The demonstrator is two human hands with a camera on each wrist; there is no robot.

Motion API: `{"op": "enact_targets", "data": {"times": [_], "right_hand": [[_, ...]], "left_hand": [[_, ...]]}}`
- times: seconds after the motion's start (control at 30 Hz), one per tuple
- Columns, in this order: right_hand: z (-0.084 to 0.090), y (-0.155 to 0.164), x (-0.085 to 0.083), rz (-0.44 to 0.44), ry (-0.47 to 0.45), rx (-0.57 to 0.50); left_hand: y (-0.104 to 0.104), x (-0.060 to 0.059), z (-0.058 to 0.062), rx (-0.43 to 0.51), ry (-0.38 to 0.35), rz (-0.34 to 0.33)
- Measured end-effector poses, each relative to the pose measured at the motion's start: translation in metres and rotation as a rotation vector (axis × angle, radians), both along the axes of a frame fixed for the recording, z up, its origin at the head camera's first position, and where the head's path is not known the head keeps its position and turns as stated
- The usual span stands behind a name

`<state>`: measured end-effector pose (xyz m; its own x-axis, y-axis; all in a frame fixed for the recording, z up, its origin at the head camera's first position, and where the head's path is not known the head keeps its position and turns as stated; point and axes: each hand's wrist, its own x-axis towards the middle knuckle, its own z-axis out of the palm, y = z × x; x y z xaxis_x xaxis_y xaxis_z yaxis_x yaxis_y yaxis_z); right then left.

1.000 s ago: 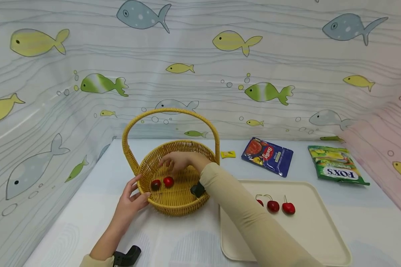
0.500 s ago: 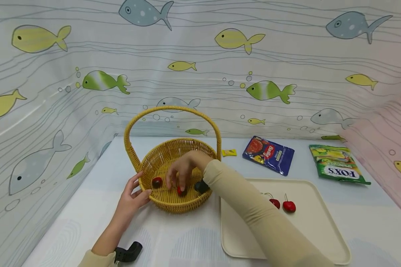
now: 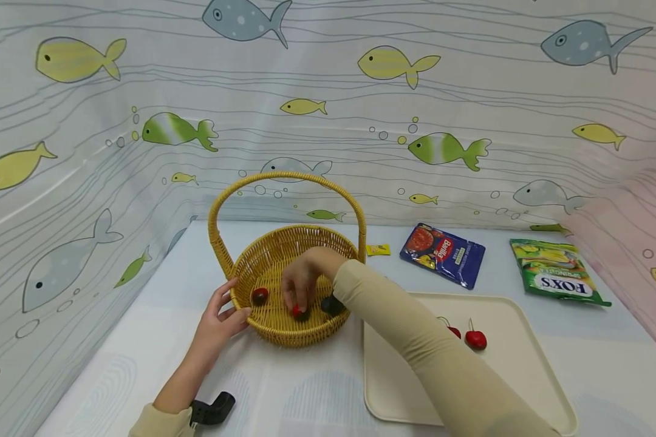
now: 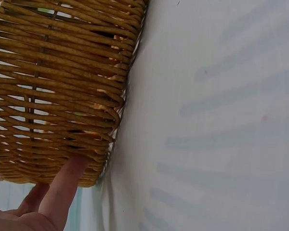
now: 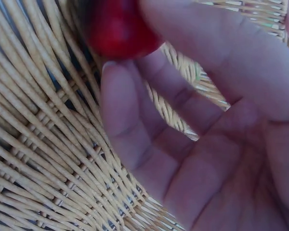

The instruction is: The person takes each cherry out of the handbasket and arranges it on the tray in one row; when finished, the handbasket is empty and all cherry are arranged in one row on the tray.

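Observation:
A yellow wicker basket (image 3: 300, 337) with a tall hoop handle stands on the table, left of centre. My left hand (image 3: 221, 321) holds its left rim, and in the left wrist view the thumb (image 4: 65, 190) lies against the woven outer wall. Inside the basket, my right hand (image 3: 305, 279) pinches a red cherry (image 5: 123, 31) between thumb and fingers, low over the woven floor. Another dark red cherry (image 3: 259, 296) lies to the left on the basket floor. Two cherries show on the tray, one (image 3: 475, 338) plainly and one (image 3: 455, 332) partly hidden by the right sleeve.
A cream tray (image 3: 546, 376) stands right of the basket, partly under the right forearm. Behind it lie a small yellow packet (image 3: 378, 249), a blue Barilla pouch (image 3: 443, 255) and a green Fox's bag (image 3: 559, 271). Fish-patterned sheeting (image 3: 328, 139) borders the table.
My right hand has come down to a cherry in the basket and pinches it; that cherry now sits farther right and nearer the front. The left hand stays at the rim.

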<state>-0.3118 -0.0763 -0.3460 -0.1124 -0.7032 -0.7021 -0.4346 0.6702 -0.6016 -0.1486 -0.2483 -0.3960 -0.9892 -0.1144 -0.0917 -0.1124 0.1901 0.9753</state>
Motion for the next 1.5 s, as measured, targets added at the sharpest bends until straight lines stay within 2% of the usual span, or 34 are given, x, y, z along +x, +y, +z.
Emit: {"op": "enact_targets", "data": {"times": [0.1,0.43,0.6,0.8,0.97,1.13,1.33,1.5], "right_hand": [[0.002,0.001,-0.001,-0.003,0.028,-0.008],[0.013,0.007,-0.003,-0.045,0.211,-0.115],[0.035,0.017,-0.002,-0.059,0.315,-0.243],[0.07,0.042,0.008,-0.045,0.383,-0.364],[0.089,0.075,0.026,-0.01,0.46,-0.399],[0.094,0.122,0.047,-0.006,0.517,-0.455],[0.087,0.185,0.07,-0.111,0.542,-0.474],[0.074,0.237,0.085,-0.212,0.552,-0.451]], "left_hand": [[0.0,0.001,0.0,-0.003,-0.002,0.0],[-0.002,0.001,-0.001,0.0,0.015,-0.009],[0.0,0.0,-0.001,-0.003,0.011,-0.015],[0.001,-0.002,0.003,-0.011,-0.001,-0.014],[0.0,-0.001,0.003,-0.023,-0.007,-0.01],[0.001,-0.002,0.003,-0.028,-0.012,-0.022],[0.0,-0.002,0.003,-0.031,-0.027,-0.025],[0.0,-0.002,0.004,-0.026,-0.034,-0.031]]}}
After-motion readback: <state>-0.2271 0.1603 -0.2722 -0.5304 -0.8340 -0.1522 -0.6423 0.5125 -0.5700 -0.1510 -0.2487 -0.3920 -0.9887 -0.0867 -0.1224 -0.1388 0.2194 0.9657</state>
